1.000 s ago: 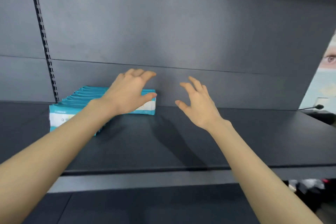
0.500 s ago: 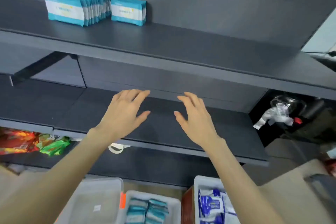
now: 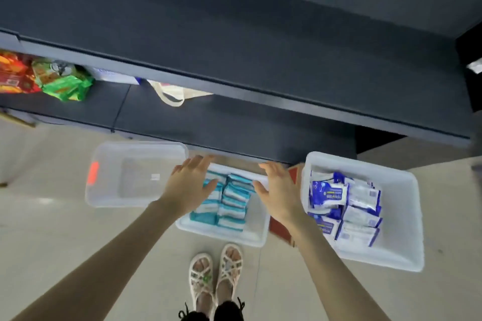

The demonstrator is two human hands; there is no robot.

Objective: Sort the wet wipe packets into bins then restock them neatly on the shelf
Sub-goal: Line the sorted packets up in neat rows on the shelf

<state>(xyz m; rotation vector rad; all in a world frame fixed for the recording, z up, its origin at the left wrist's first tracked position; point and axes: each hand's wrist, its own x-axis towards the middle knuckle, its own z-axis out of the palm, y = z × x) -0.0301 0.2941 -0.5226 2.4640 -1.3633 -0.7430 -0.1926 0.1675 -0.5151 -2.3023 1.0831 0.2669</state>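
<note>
On the floor stands a white middle bin holding several teal wet wipe packets. My left hand hovers over its left side with fingers spread and nothing in it. My right hand hovers over its right side, also spread and holding nothing. A larger white bin to the right holds several blue and white wipe packets. To the left lies a clear bin with no packets in it. The dark shelf runs across the top.
Red and green snack bags and a cream tote bag handle lie on the low shelf at left. A red-brown box sits between the two white bins. My sandalled feet stand on the pale floor right in front of the middle bin.
The view has swung down from the upper shelf with its teal packets to the bins on the floor. Both hands dropped with it and now hover over the middle bin.
</note>
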